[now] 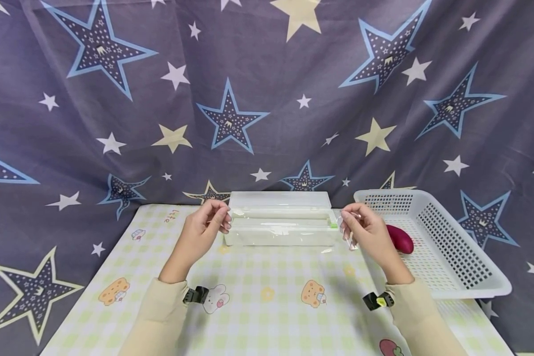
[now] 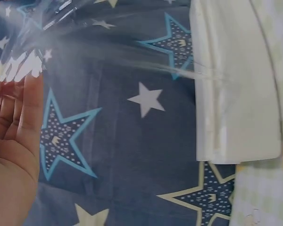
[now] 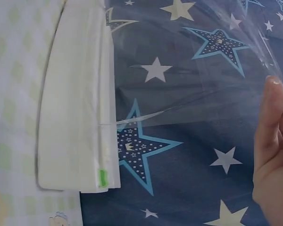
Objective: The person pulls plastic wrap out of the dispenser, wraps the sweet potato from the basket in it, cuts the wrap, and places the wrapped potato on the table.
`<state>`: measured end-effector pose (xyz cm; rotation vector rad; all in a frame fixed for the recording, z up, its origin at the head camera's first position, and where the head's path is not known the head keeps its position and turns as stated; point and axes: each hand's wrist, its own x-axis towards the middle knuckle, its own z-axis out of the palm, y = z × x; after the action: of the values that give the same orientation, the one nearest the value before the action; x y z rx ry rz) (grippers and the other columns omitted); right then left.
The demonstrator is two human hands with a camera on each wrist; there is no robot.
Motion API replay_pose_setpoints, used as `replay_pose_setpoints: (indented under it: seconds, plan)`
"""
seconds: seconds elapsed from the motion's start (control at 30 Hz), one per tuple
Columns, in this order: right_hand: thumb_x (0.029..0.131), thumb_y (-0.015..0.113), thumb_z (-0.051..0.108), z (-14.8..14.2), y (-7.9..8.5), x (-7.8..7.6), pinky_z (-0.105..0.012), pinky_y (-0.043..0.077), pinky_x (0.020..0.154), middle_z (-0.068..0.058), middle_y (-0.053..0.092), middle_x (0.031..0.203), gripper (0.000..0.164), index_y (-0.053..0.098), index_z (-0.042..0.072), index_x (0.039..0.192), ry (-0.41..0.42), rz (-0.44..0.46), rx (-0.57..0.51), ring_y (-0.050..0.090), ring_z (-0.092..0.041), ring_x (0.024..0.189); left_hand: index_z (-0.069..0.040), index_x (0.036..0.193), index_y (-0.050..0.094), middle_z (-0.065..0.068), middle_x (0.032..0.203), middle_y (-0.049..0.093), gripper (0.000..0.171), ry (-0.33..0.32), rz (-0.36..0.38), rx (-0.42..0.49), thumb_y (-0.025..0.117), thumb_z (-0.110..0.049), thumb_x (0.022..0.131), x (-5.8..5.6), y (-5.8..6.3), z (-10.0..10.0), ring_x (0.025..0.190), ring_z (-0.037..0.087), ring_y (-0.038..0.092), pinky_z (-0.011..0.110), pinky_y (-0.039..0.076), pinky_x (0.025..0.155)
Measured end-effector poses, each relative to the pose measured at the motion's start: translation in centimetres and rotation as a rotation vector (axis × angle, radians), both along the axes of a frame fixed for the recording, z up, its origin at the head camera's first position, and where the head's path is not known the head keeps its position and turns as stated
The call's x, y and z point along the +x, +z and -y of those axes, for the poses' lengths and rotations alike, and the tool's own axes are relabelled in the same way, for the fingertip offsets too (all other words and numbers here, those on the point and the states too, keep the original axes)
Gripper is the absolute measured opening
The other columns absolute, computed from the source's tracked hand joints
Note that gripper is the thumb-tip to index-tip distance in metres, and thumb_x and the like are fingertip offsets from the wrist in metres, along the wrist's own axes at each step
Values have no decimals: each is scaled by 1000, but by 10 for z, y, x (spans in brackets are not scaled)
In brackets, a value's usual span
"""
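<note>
A clear sheet of plastic wrap (image 2: 108, 56) stretches between my two hands in front of a white cling film box (image 1: 280, 236). The box's lid (image 1: 279, 199) stands raised at the back, and a green slide cutter (image 1: 333, 225) sits at its right end. My left hand (image 1: 204, 225) pinches the film's left corner between thumb and fingers. At the other side, my right hand (image 1: 368, 231) pinches the right corner, where the film is bunched. In the right wrist view the film (image 3: 193, 80) runs from the box to the fingers.
To the right stands a pale plastic basket (image 1: 454, 262) with perforated walls, holding a dark red oval thing (image 1: 400, 239). A green checked cloth (image 1: 249, 306) covers the table. Behind it hangs a dark curtain (image 1: 267, 64) printed with stars.
</note>
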<state>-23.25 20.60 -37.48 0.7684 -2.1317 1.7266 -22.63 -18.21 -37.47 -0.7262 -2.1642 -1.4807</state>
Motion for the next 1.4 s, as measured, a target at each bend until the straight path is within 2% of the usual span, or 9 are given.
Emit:
replay_pose_setpoints:
  seconds: [0.23,0.4,0.53,0.67,0.8,1.0,1.13,1.27,1.4]
  plan:
    - [103,56,6,-7,-25,-1,-34,49,36,-20,59,79,9,61,3,110,-29,97,66,58,-23,51,-7,106,61,4,87,65,10,3,72,-2,52,-12,105,4,-18,-2,75,21,66,31,60,65]
    - [103,58,8,-8,-39,4,-34,49,37,-17,60,77,9,60,2,108,-13,142,100,58,-23,49,-5,106,61,12,83,64,11,8,144,-35,51,-9,105,12,-29,-4,71,28,66,34,60,64]
    - [103,58,10,-11,-49,6,-37,53,40,-16,58,76,8,60,3,107,10,172,119,60,-22,53,-2,105,61,17,82,63,10,-19,180,-47,51,-5,105,25,-25,-8,70,30,66,36,60,65]
    - [103,56,7,-16,-59,8,-38,57,47,-16,60,78,7,60,2,106,56,161,146,63,-21,58,-4,102,62,18,82,63,10,-49,207,-57,52,-4,104,33,-22,-9,70,21,66,37,60,67]
    - [102,56,2,-20,-68,10,-37,58,53,-19,61,80,6,60,0,105,91,139,149,65,-21,61,-6,103,63,16,84,65,11,-59,247,-75,53,-6,104,27,-37,-4,72,13,65,37,60,69]
    - [101,56,-1,-21,-80,11,-37,60,58,-16,62,80,5,60,-1,103,168,127,155,66,-23,64,-11,102,65,7,85,67,10,-88,285,-91,55,-12,104,15,-66,6,76,15,66,33,59,71]
    - [101,57,1,-23,-87,13,-36,59,64,-15,63,84,5,62,2,102,227,151,216,68,-24,70,-17,101,69,0,88,68,10,-134,340,-136,59,-19,103,16,-73,10,81,19,66,31,57,72]
    - [101,58,4,-27,-92,15,-34,59,72,-15,65,92,5,63,3,102,240,193,259,70,-28,79,-20,101,71,1,90,69,11,-148,363,-186,61,-25,102,18,-77,12,82,24,66,30,55,71]
    - [100,61,6,-29,-97,17,-33,58,78,-16,66,96,6,65,1,102,238,215,273,69,-31,86,-16,101,72,1,90,69,13,-156,369,-201,62,-25,102,18,-79,14,84,26,66,29,55,73]
